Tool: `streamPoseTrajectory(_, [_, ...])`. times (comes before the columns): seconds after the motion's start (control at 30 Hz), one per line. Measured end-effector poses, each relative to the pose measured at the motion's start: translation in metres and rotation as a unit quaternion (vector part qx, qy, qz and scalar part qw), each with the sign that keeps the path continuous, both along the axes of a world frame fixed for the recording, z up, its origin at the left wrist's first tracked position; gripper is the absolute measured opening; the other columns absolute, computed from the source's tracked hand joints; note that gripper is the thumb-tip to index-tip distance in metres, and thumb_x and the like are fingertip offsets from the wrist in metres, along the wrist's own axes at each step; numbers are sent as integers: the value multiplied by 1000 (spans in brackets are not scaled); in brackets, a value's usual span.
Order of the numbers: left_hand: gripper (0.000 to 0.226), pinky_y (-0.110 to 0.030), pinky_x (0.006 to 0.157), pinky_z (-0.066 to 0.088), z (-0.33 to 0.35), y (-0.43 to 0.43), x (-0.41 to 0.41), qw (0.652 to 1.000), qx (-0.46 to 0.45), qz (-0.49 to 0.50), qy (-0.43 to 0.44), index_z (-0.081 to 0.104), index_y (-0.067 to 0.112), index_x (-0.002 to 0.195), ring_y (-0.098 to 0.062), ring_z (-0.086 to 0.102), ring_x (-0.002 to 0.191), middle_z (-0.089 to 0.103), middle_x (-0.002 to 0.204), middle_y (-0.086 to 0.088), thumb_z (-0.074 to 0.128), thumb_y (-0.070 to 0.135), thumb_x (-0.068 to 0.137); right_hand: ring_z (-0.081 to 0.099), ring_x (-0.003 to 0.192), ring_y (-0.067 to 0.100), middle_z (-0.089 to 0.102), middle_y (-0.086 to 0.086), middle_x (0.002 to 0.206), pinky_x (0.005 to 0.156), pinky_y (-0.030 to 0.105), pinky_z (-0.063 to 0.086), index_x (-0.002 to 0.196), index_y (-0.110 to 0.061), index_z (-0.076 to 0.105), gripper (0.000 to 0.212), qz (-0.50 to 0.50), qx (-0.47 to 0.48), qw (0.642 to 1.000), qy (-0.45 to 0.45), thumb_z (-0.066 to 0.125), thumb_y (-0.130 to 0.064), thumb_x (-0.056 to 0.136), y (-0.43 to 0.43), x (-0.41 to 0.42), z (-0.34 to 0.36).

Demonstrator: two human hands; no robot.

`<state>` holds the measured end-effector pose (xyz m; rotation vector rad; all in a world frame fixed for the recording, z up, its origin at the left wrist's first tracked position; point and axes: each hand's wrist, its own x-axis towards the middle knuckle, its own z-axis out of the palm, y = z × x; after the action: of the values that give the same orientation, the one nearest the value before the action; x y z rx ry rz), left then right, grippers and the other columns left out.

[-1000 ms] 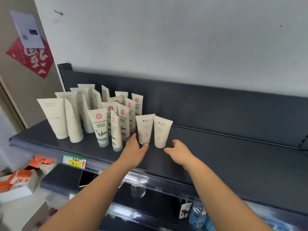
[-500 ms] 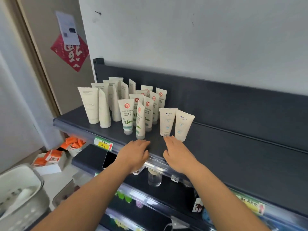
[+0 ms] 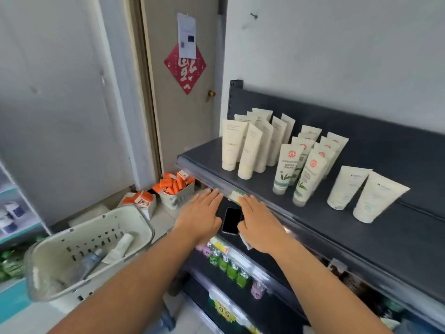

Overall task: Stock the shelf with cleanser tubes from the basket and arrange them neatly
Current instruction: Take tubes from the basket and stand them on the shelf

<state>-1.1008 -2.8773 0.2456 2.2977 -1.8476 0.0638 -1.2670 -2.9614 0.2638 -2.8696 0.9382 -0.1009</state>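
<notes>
black phone lies between left grip and right grip, both released, fingers straight and flat, holding nothing, fingertips near the front edge of the dark shelf. cleanser tubes stand in clusters up on that shelf, right of and beyond both grips, well apart. pale basket sits low on the left, beside the left forearm, a few more lying inside.

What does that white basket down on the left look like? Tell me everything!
The basket is off-white and looks like plastic, with rounded corners, a thick rim and rows of small slots in its wall. It sits low, left of the shelf, open side up. Inside lie a white tube and a blurred bluish tube. The left hand and right hand are away from it.
</notes>
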Motion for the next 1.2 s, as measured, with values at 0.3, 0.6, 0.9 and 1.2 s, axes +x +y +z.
streamPoseTrajectory(0.3, [65,-34,121,4,1,92,140,997,-4,77,6,10,20,155,-16,3,150,6,163,1,35,29,95,5,150,24,7,10,163,121,38,8,154,-4,5,64,64,-4,998,19,33,-26,101,60,150,-5])
streamPoseTrajectory(0.6, [71,-37,122,9,-31,168,240,985,33,165,29,10,19,155,-16,2,150,3,163,1,37,31,91,5,151,24,6,10,163,122,38,11,155,-7,6,65,129,42,991,9,35,-24,100,108,260,-24])
streamPoseTrajectory(0.9, [70,-36,122,6,-75,189,306,965,77,243,63,8,18,155,-18,4,150,4,163,0,38,35,95,14,149,24,14,9,162,122,38,15,154,-8,12,65,194,64,978,47,40,-28,99,102,349,-58])
streamPoseTrajectory(1.2, [67,-35,122,5,-132,173,356,930,144,320,113,6,19,155,-17,4,150,4,163,0,37,31,97,6,150,22,4,7,164,122,38,13,156,-9,3,67,250,95,951,154,35,-30,101,69,424,-119])
